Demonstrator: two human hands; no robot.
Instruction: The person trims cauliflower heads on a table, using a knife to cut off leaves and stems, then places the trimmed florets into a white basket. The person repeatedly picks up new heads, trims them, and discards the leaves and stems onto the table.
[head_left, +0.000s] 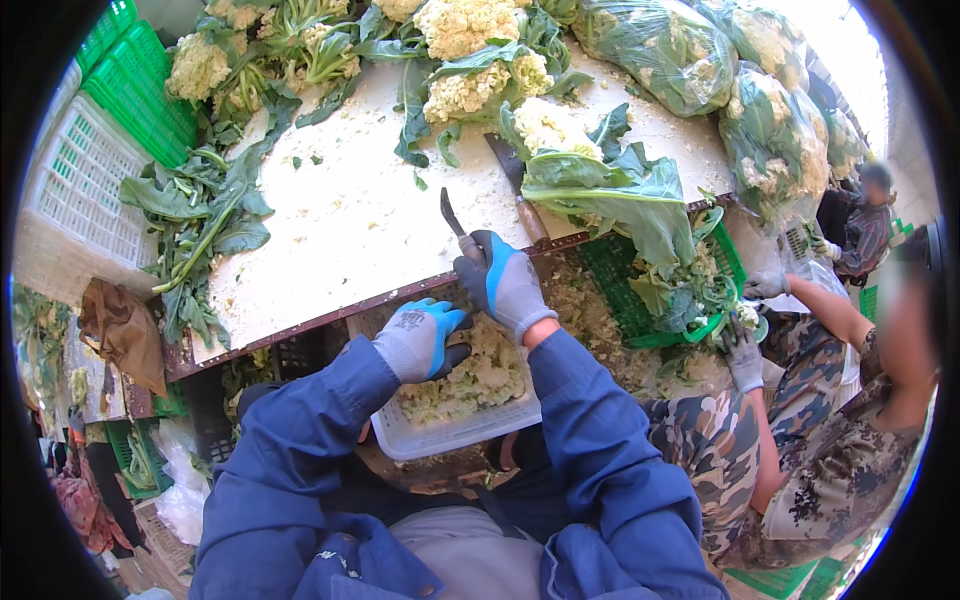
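Note:
My right hand (499, 281), in a grey and blue glove, grips the handle of a small curved knife (451, 214). Its blade points up over the white tabletop (330, 217), near the front edge. My left hand (424, 341), gloved alike, hovers above a white plastic crate (457, 444) of cut cauliflower florets (480, 382). Its thumb and fingers are apart, with nothing showing between them; the palm is partly hidden. A broad-bladed knife (531, 220) with a wooden handle lies on the table to the right, beside a leafy cauliflower head (551, 127).
Whole cauliflowers (465, 30) line the table's far side. Bagged cauliflowers (660, 56) sit at the back right. Loose leaves (217, 210) and a white crate (90, 180) are at the left. A co-worker (817, 450) sits close on my right, hands by a green crate (637, 337) of trimmings.

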